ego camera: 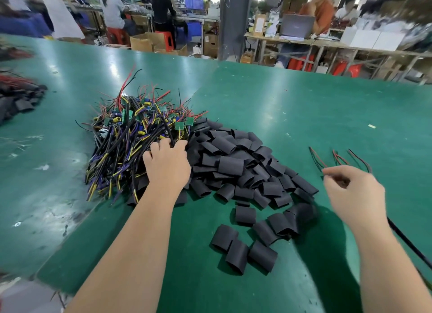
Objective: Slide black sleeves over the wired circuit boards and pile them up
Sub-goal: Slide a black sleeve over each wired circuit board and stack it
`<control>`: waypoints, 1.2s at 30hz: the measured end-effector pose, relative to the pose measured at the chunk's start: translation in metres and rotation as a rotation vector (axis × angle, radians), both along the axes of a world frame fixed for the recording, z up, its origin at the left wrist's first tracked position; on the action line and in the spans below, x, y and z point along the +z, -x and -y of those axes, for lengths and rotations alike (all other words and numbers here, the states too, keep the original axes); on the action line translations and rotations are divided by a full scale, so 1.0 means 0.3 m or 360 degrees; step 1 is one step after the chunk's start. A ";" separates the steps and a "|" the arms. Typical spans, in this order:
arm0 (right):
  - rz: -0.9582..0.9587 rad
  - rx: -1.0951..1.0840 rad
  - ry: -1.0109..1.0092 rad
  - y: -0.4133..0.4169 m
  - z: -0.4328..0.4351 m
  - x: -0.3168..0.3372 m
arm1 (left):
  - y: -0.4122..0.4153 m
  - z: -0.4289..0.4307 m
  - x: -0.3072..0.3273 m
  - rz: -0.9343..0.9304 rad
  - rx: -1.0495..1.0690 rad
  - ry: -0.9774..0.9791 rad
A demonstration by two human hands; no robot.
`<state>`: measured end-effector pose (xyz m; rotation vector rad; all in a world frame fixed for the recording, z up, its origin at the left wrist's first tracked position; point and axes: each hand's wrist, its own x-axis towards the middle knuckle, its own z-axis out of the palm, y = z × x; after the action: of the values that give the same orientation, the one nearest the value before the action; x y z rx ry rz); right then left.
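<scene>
A glossy green table mat (304,106) carries everything. At its far left edge lies a blurred dark heap of sleeved pieces with red wires (21,99). Beyond the table, people sit on red plastic stools (167,40) at benches among brown cardboard boxes (145,42). Three red-and-black wire pairs (339,159) lie just beyond the right hand (355,193), and a black cable (409,242) runs from under its wrist to the near right.

The tangled heap of wired green circuit boards (131,135), with yellow, purple, black and red leads, sits left of centre. Touching it on the right is the pile of short flattened black sleeves (233,163), with a few loose ones nearer.

The left hand (167,163) rests where the two heaps meet, its fingers curled round a black lead (166,128) of the board heap. The right hand's fingers are curled, apart from the sleeves; whether they hold anything cannot be told.
</scene>
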<state>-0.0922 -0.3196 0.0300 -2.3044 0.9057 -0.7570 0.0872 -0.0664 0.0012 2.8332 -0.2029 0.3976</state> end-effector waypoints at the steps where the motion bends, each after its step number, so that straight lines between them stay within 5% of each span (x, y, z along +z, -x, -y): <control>1: 0.0011 0.0030 0.0000 -0.002 -0.011 0.000 | -0.001 0.003 -0.003 -0.0004 0.0009 -0.0002; 13: 0.0104 0.0192 0.0026 -0.005 -0.067 -0.008 | 0.001 0.002 0.019 0.0379 0.0236 0.0259; 19: 0.0380 0.0320 -0.0491 -0.009 -0.124 -0.001 | 0.056 0.013 0.081 0.0777 -0.0257 0.0736; 23: 0.0427 0.0779 -0.1366 -0.032 -0.205 -0.017 | 0.113 0.030 0.096 0.0409 -0.0951 0.1059; 26: 0.0720 0.0946 -0.1767 -0.043 -0.233 -0.017 | 0.145 0.048 0.083 0.0016 -0.1191 0.0936; 30: 0.1150 0.0833 -0.1805 -0.041 -0.200 0.013 | 0.147 0.042 0.076 -0.0101 -0.1210 0.0885; 36: 0.1069 0.0766 -0.1755 -0.046 -0.216 -0.001 | 0.167 0.054 0.081 0.0171 -0.1220 0.0655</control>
<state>-0.0784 -0.2547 0.0298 -1.0881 0.2739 -0.5353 0.0371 -0.0827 0.0254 2.1227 -1.0446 0.3561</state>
